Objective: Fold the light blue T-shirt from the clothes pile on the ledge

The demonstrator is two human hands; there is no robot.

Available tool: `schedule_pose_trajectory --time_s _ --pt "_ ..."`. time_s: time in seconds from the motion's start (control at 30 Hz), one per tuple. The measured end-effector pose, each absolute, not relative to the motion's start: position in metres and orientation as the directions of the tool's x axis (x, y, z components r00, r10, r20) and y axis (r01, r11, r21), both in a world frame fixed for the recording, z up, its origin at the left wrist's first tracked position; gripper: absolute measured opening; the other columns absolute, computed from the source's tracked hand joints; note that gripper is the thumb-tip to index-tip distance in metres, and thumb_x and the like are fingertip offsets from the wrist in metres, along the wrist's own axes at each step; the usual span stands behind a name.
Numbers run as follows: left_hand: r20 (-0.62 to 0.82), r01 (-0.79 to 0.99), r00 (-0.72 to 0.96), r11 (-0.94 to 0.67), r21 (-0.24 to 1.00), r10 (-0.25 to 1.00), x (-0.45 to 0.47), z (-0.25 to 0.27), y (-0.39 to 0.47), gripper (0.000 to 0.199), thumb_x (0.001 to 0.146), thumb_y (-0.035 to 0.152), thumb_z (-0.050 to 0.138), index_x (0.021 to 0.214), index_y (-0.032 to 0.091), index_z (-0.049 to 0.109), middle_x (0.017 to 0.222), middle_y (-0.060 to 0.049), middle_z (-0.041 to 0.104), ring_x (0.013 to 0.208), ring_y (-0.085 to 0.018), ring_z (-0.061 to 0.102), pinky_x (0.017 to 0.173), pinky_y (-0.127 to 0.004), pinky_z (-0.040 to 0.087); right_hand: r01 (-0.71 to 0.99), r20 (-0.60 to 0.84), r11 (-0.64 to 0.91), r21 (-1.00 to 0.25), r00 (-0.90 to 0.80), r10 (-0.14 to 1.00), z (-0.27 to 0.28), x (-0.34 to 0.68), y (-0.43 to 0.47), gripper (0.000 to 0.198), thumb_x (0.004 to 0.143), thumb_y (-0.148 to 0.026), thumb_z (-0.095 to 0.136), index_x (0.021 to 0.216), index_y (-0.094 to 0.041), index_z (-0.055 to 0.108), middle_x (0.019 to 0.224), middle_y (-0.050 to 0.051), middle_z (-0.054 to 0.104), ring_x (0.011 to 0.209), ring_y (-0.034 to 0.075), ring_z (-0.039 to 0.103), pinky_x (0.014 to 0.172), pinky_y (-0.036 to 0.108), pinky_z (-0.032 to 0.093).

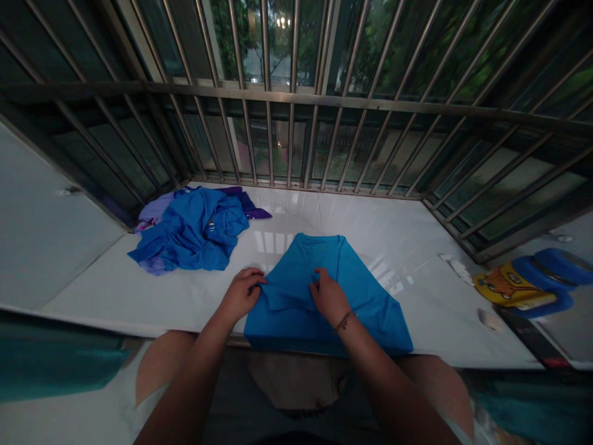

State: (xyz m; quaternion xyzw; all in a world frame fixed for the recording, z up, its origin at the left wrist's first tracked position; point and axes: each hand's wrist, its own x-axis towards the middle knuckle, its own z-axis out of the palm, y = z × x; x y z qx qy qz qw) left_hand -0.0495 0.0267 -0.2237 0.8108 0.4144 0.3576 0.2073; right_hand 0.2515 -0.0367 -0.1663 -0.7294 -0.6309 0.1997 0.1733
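Observation:
A blue T-shirt [291, 321] lies spread on the white ledge in front of me, its neckline pointing away and its lower edge hanging over the ledge's near side. At the shirt's left edge, my left hand [243, 293] is closed, pinching the fabric between thumb and fingers. My right hand [331, 298] rests over the middle of the shirt, thumb and forefinger curled together on a small fold of cloth. A thin bracelet [343, 321] circles the right wrist.
A crumpled heap of blue and purple clothes [197, 225] sits at the ledge's left. Metal window bars [278, 97] close off the far side. To the right are a yellow-and-blue package [514, 287] and small pale objects. The white ledge [445, 315] ends close to my knees.

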Motion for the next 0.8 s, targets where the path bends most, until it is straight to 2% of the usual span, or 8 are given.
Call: schedule_pose_trajectory --time_s 0.07,0.13,0.23,0.33,0.43,0.53,0.67,0.8 --pt "0.408 0.529 0.382 -0.558 0.639 0.830 -0.049 -0.221 0.025 0.036 0.085 0.007 0.058 0.103 0.025 0.084 0.122 -0.007 0.076 0.117 -0.027 0.072 0.108 -0.045 0.059 0.883 0.065 -0.059 -0.466 0.101 0.993 -0.165 0.244 -0.045 0.040 0.110 -0.026 0.062 0.148 -0.014 0.058 0.134 0.019 0.073 0.116 0.029 0.074 0.096 0.037 0.057" --pt "0.399 0.533 0.375 -0.547 0.645 0.837 -0.048 -0.218 0.024 0.031 0.089 0.011 0.059 0.102 0.025 0.084 0.121 -0.008 0.077 0.116 -0.027 0.073 0.107 -0.045 0.060 0.894 0.160 0.098 -0.436 -0.030 0.987 -0.164 0.229 -0.057 0.033 0.112 -0.033 0.063 0.141 -0.018 0.063 0.132 0.016 0.073 0.116 0.028 0.072 0.100 0.038 0.056" --pt "0.392 0.545 0.369 -0.538 0.643 0.843 -0.046 -0.214 0.024 0.023 0.101 0.025 0.060 0.096 0.024 0.083 0.116 -0.009 0.079 0.111 -0.026 0.074 0.103 -0.044 0.060 0.880 0.123 0.291 -0.375 -0.264 0.957 -0.164 0.196 -0.074 0.032 0.108 -0.049 0.071 0.125 -0.021 0.069 0.122 0.012 0.074 0.114 0.029 0.069 0.099 0.042 0.056" --pt "0.395 0.568 0.344 -0.524 0.635 0.852 -0.043 -0.214 0.025 0.031 0.108 0.037 0.059 0.091 0.024 0.082 0.111 -0.009 0.080 0.107 -0.027 0.074 0.102 -0.045 0.060 0.921 0.048 0.269 -0.281 -0.266 0.963 -0.168 0.166 -0.081 0.037 0.106 -0.051 0.074 0.125 -0.020 0.068 0.125 0.014 0.072 0.115 0.032 0.067 0.095 0.045 0.056" --pt "0.397 0.584 0.328 -0.514 0.628 0.857 -0.042 -0.217 0.026 0.028 0.106 0.037 0.062 0.090 0.025 0.082 0.110 -0.009 0.080 0.107 -0.027 0.075 0.102 -0.046 0.061 0.946 0.047 0.231 -0.229 -0.226 0.973 -0.170 0.152 -0.077 0.019 0.111 -0.032 0.063 0.123 -0.020 0.069 0.124 0.014 0.072 0.116 0.032 0.066 0.094 0.045 0.054" --pt "0.393 0.594 0.338 -0.518 0.616 0.855 -0.043 -0.220 0.028 0.019 0.100 0.033 0.067 0.091 0.026 0.081 0.112 -0.009 0.081 0.107 -0.027 0.075 0.102 -0.046 0.061 0.928 0.119 0.281 -0.244 -0.259 0.959 -0.170 0.152 -0.073 0.015 0.109 -0.024 0.058 0.117 -0.021 0.070 0.119 0.013 0.072 0.114 0.032 0.064 0.095 0.045 0.051" --pt "0.404 0.587 0.365 -0.545 0.600 0.839 -0.044 -0.223 0.029 0.012 0.094 0.025 0.069 0.095 0.026 0.082 0.116 -0.009 0.080 0.111 -0.029 0.074 0.104 -0.048 0.059 0.885 0.194 0.388 -0.258 -0.346 0.918 -0.171 0.162 -0.076 0.014 0.108 -0.031 0.064 0.114 -0.020 0.070 0.122 0.013 0.072 0.117 0.030 0.063 0.101 0.045 0.048" --pt "0.406 0.586 0.371 -0.550 0.595 0.835 -0.044 -0.224 0.027 0.015 0.090 0.018 0.069 0.098 0.026 0.081 0.119 -0.008 0.079 0.113 -0.029 0.073 0.105 -0.048 0.057 0.803 0.151 0.519 -0.294 -0.497 0.855 -0.169 0.181 -0.073 0.034 0.110 -0.051 0.067 0.122 -0.019 0.071 0.139 0.014 0.072 0.122 0.030 0.064 0.106 0.045 0.049"
